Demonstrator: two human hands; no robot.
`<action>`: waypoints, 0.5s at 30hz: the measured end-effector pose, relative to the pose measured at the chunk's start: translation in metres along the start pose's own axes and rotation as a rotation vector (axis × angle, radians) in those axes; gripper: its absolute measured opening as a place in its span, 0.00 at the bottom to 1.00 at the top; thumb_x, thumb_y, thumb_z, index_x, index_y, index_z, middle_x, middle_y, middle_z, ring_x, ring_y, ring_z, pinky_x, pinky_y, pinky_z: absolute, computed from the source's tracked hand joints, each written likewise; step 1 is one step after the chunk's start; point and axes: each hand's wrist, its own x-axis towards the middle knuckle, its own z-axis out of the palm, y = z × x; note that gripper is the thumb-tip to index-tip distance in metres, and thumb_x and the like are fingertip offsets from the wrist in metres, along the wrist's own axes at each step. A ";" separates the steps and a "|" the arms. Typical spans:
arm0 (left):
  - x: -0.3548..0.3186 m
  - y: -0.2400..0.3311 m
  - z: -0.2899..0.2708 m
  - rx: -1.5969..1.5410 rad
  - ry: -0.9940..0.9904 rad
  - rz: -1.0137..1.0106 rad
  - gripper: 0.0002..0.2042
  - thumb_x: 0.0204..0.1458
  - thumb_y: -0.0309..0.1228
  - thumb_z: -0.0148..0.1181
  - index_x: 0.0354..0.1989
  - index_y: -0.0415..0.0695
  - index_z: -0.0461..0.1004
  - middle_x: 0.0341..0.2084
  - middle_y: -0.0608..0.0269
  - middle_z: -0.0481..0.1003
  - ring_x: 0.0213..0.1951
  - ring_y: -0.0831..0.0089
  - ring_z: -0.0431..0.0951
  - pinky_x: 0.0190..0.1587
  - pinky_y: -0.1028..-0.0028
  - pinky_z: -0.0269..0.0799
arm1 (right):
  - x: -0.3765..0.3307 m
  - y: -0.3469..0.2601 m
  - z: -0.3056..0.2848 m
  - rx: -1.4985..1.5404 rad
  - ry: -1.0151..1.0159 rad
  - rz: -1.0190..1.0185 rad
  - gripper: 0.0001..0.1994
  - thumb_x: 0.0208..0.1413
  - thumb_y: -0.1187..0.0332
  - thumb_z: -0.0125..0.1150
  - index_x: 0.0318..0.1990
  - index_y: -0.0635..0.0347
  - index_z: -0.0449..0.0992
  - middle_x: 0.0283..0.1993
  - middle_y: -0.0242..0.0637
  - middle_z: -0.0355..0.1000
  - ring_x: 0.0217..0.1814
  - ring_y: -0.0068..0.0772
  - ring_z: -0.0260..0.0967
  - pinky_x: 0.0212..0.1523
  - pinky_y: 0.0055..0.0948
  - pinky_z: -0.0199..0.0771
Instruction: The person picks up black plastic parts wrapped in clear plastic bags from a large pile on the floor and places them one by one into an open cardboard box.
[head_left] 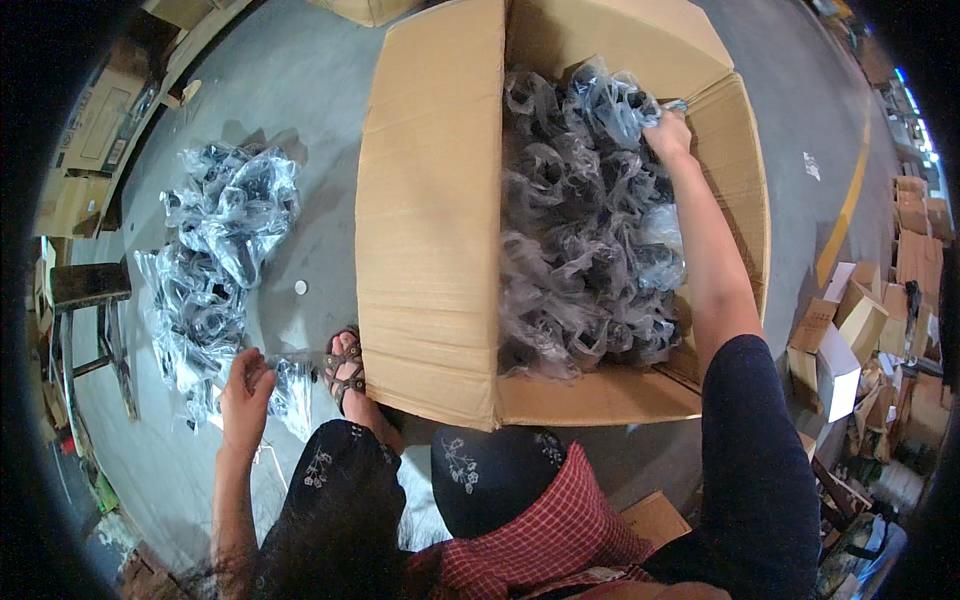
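A large open cardboard box (430,215) stands in front of me, packed with dark items in clear plastic bags (575,215). My right hand (668,135) reaches to its far right corner, fingers closed on the plastic of a bagged item (605,105) on top. What lies inside the bag is too wrapped to make out. Lower left, my left hand (247,392) hangs with loosely bent fingers and nothing visible in them. It is beside a heap of similar plastic-wrapped items (215,240) on the floor.
A dark stool (92,285) stands at the left, below stacked cartons (105,125). Opened cartons and scraps (850,330) clutter the right side, past a yellow floor line (843,225). My sandalled foot (345,372) is next to the box's near left corner.
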 end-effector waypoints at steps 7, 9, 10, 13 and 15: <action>-0.017 -0.040 0.016 0.292 0.056 0.068 0.29 0.49 0.26 0.65 0.61 0.39 0.63 0.54 0.48 0.70 0.56 0.55 0.70 0.60 0.60 0.64 | -0.012 0.021 -0.031 0.898 -0.479 0.194 0.26 0.44 0.65 0.73 0.52 0.66 0.75 0.51 0.41 0.76 0.52 0.40 0.72 0.54 0.37 0.71; -0.002 -0.081 0.034 0.611 0.143 0.240 0.35 0.45 0.29 0.68 0.63 0.40 0.60 0.59 0.46 0.64 0.62 0.49 0.62 0.64 0.56 0.58 | 0.011 0.044 -0.017 0.806 -0.453 0.149 0.29 0.45 0.63 0.73 0.56 0.65 0.72 0.53 0.41 0.74 0.52 0.40 0.71 0.56 0.37 0.68; 0.000 -0.081 0.039 0.633 0.064 0.183 0.39 0.42 0.30 0.70 0.65 0.43 0.58 0.62 0.46 0.59 0.63 0.45 0.58 0.64 0.53 0.56 | 0.010 0.038 -0.013 0.788 -0.432 0.143 0.30 0.45 0.63 0.73 0.56 0.65 0.72 0.53 0.41 0.74 0.52 0.40 0.71 0.56 0.37 0.69; -0.016 -0.052 0.044 0.726 0.089 0.132 0.41 0.41 0.29 0.70 0.68 0.50 0.58 0.60 0.50 0.60 0.59 0.48 0.61 0.61 0.54 0.59 | -0.012 0.005 -0.017 0.606 -0.404 0.118 0.29 0.49 0.53 0.70 0.54 0.65 0.73 0.51 0.43 0.75 0.51 0.38 0.71 0.55 0.34 0.68; -0.013 -0.033 0.040 0.889 0.212 0.173 0.40 0.41 0.29 0.70 0.67 0.52 0.60 0.59 0.51 0.61 0.58 0.49 0.62 0.60 0.55 0.60 | -0.020 0.006 -0.035 0.356 -0.408 0.118 0.30 0.52 0.49 0.67 0.53 0.66 0.74 0.50 0.45 0.75 0.51 0.36 0.70 0.56 0.32 0.67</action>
